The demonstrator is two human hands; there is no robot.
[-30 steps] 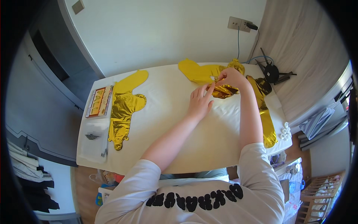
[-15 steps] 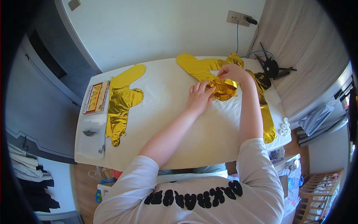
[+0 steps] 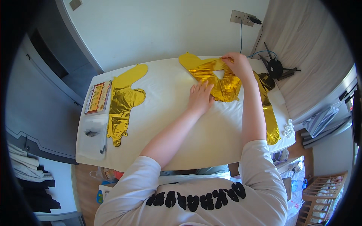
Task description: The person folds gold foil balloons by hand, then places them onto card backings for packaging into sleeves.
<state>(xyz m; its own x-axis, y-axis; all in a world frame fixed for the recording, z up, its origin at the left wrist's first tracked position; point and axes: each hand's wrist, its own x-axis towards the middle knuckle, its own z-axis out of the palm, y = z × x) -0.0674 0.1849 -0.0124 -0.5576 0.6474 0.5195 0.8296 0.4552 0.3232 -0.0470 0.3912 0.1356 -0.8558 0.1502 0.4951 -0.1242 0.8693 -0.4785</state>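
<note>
Your left hand [image 3: 201, 98] rests loosely spread, gripping nothing, fingertips against the flat, shiny gold foil shape with a triangular hole [image 3: 229, 87], far across the white-covered table [image 3: 162, 113]. Its bunched fold now lies opened out, flatter; your right hand [image 3: 238, 64] apparently pinches its upper edge.

Light: daylight-like, fairly bright, seems to come from the right side.
Wall [image 3: 162, 30]: pale, evenly lit, with soft shading only.
Doorway [image 3: 68, 49]: dim, so its small details are lost.
Gold foil [image 3: 228, 88]: strong shine, with darker folds between the highlights.
Table [image 3: 158, 107]: bright, slightly yellowish toward the front; its edges look bent.
Crib [image 3: 320, 201]: stretched, rather soft.
Picture border: round, black.
</note>
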